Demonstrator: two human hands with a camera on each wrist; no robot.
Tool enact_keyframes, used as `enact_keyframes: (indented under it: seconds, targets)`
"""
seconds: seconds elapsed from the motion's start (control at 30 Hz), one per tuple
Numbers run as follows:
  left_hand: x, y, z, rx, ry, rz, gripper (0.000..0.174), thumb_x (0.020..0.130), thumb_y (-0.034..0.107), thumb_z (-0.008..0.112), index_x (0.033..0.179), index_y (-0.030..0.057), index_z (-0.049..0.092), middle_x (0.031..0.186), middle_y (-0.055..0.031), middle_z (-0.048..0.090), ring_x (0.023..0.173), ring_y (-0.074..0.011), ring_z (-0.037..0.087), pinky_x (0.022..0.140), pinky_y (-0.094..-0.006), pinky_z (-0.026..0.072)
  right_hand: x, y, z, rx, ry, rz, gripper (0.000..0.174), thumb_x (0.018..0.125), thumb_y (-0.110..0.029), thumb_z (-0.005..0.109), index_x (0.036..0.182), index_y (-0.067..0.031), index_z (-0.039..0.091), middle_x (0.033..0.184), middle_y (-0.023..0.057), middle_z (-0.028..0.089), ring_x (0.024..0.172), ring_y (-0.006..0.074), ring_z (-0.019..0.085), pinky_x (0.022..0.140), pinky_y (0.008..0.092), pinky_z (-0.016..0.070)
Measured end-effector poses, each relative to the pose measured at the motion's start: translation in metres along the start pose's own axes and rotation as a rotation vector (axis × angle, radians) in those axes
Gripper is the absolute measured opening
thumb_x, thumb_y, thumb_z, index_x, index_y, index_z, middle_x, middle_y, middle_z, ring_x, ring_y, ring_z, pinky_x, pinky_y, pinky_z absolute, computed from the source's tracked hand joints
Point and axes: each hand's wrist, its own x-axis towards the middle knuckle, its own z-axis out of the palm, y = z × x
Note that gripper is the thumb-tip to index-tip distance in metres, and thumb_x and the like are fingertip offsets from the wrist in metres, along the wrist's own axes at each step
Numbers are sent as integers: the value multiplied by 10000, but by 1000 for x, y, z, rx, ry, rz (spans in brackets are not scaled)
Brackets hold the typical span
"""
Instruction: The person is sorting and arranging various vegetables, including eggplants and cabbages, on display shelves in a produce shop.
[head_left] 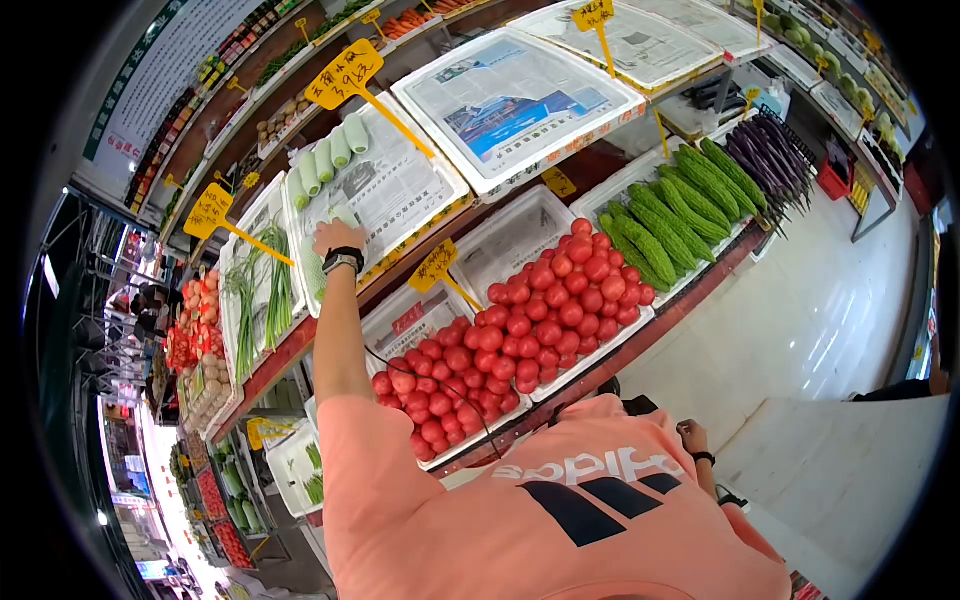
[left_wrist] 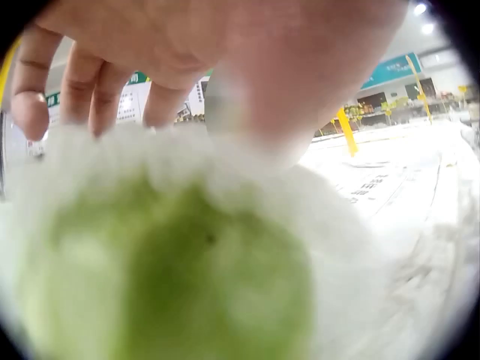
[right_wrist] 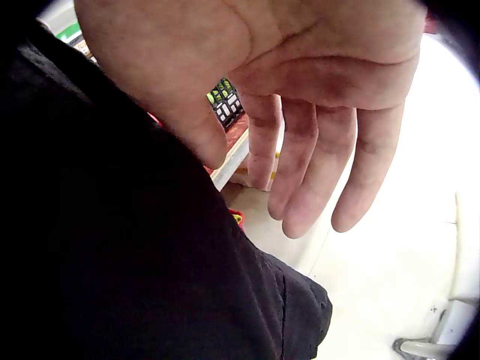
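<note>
Pale green gourds (head_left: 324,160) in white netting lie in a newspaper-lined white tray (head_left: 400,185). Over that tray's near left part is my left hand (head_left: 338,238), with one gourd end showing just beyond it. The left wrist view has a netted green gourd (left_wrist: 202,262) large and blurred in front, and my left hand (left_wrist: 180,52) above it, fingers spread and hanging nearly straight, tips at the netting; whether they touch it is unclear. My right hand (head_left: 692,436) hangs by my side; its fingers (right_wrist: 319,169) are loose and hold nothing.
Below are trays of tomatoes (head_left: 560,300), bitter gourds (head_left: 685,205) and eggplants (head_left: 770,155). Green onions (head_left: 270,290) lie left of the hand. Yellow price signs (head_left: 345,75) stand up on sticks among the trays. A dark cable crosses the tomatoes.
</note>
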Motion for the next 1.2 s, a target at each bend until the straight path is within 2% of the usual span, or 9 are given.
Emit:
enact_keyframes:
  seconds: [0.2, 0.33, 0.43, 0.57, 0.67, 0.9, 1.1, 1.17, 1.2]
  targets:
    - [-16, -16, 17, -140, -123, -43, 426, 839, 383, 623, 1161, 106, 652, 1245, -186, 617, 1127, -356, 618, 900, -495, 523, 35, 26, 0, -88, 12, -226, 232, 858, -243, 629, 905, -29, 703, 755, 162, 692, 699, 300, 682, 662, 387, 531]
    - [-109, -23, 0, -356, 208, 80, 364, 723, 223, 703, 1070, 127, 651, 1026, -145, 612, 939, -344, 630, 747, -497, 530, 64, -29, -30, -19, -156, -335, 176, 927, -160, 583, 893, -6, 661, 710, 108, 669, 593, 207, 671, 586, 341, 527]
    - [-232, -38, -26, -686, 421, 71, 294, 733, 66, 632, 1026, 84, 627, 981, -173, 574, 942, -387, 585, 811, -482, 491, 109, -14, -38, 99, -380, -230, 179, 954, -186, 611, 935, -11, 646, 722, 94, 674, 615, 171, 675, 520, 308, 522]
    - [-390, -69, -15, -743, 368, -105, 320, 705, -23, 549, 1011, 57, 595, 1002, -193, 540, 979, -414, 541, 845, -488, 466, 130, -81, -4, -43, -659, -186, 148, 942, -169, 595, 991, -38, 642, 786, 103, 701, 631, 184, 690, 504, 306, 529]
    - [-528, -95, 21, -791, 112, -449, 286, 716, -14, 545, 984, 51, 620, 981, -190, 574, 954, -414, 560, 820, -486, 477, 135, -89, 17, -321, -823, -477, 132, 921, -124, 582, 989, -29, 644, 826, 117, 708, 652, 195, 698, 526, 312, 538]
    - [-810, -158, 126, -766, -50, -988, 386, 686, 13, 557, 1023, 113, 718, 986, -98, 716, 847, -279, 682, 722, -362, 556, 94, -151, 115, -290, -992, -351, 188, 948, -164, 607, 1037, -2, 637, 873, 130, 715, 722, 203, 707, 595, 325, 558]
    - [-899, -249, 92, -920, -90, -1281, 350, 716, 33, 595, 1028, 129, 722, 925, -44, 739, 692, -198, 676, 695, -347, 553, -10, -196, 191, -743, -912, -477, 250, 903, -257, 563, 961, -50, 691, 826, 108, 729, 659, 174, 708, 555, 321, 547]
    - [-920, -288, 92, -942, -16, -1298, 358, 723, 17, 594, 1040, 129, 719, 927, -37, 738, 677, -199, 669, 679, -341, 550, -23, -187, 239, -853, -1026, -835, 294, 850, -304, 587, 943, -57, 716, 735, 101, 713, 669, 218, 700, 639, 362, 551]
    - [-931, -305, 95, -949, 16, -1295, 359, 725, 11, 590, 1040, 128, 717, 926, -36, 738, 675, -199, 667, 677, -339, 549, -63, -206, 251, -846, -1072, -806, 327, 846, -334, 604, 948, -43, 713, 799, 135, 721, 744, 265, 703, 707, 399, 547]
